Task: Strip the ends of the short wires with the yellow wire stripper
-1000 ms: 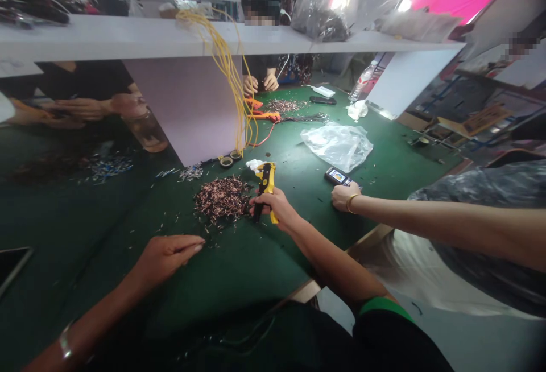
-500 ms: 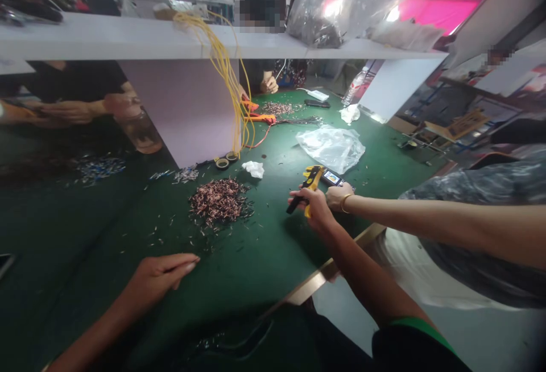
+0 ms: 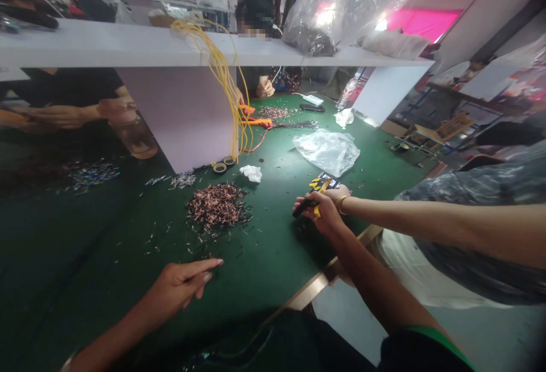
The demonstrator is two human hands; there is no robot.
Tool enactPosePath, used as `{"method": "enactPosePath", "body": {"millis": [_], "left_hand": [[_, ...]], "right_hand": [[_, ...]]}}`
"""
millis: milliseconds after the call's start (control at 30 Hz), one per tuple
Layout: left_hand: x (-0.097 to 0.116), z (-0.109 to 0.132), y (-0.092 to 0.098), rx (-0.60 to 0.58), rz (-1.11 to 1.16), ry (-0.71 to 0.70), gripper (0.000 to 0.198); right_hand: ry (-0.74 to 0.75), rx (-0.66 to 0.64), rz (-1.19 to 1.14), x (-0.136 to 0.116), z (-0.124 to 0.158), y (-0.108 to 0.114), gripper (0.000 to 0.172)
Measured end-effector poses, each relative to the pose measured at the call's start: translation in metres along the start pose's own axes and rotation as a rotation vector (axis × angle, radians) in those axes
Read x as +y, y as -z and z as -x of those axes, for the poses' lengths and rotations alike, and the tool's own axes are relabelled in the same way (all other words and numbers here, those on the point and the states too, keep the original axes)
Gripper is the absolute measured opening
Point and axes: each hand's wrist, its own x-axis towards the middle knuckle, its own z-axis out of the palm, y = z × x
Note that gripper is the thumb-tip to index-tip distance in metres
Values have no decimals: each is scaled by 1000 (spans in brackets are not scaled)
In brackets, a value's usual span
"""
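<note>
1 stripper (image 3: 316, 187) in right hand (image 3: 326, 217); left hand (image 3: 181, 288) on tbl (image 3: 264, 258).

Yellow-and-black wire stripper (image 3: 313, 197) gripped in my right hand (image 3: 327, 215), with a heap of wire ends (image 3: 216, 207) lying off to its left.

I see the stripper lifted clear of the green mat and tilted. Its yellow head points up and away from me, and its dark handle ends stick out of my fist toward the left. My fingers are wrapped round the handles, hiding the middle of the tool. The heap is a loose, low mound of short coppery-pink pieces, flat on the mat, with stray bits scattered round its edges. It lies well apart from the stripper, and my left hand (image 3: 179, 288) is near it, empty, forefinger stretched toward it.
</note>
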Motion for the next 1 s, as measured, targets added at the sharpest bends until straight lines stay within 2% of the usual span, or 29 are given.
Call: {"method": "enactPosePath", "body": {"millis": [100, 167, 267, 433, 567, 733, 1000], "left_hand": [[7, -6, 2, -39, 137, 103, 50], [13, -9, 1, -75, 236, 139, 43], [26, -11, -2, -143, 360, 154, 28], [44, -15, -11, -190, 492, 164, 26], [42, -19, -18, -190, 535, 161, 30], [36, -18, -14, -120, 515, 157, 30], [32, -24, -10, -84, 471, 177, 30]], "right_hand": [[-1, -20, 25, 3, -1, -4, 9], [9, -37, 55, 5, -1, -10, 11], [42, -71, 121, 10, 0, -22, 14], [109, -152, 263, 21, 1, -50, 22], [158, -218, 414, 27, -2, -67, 20], [231, -271, 672, 28, -10, -79, 18], [404, -288, 1159, 13, 2, -94, 32]]}}
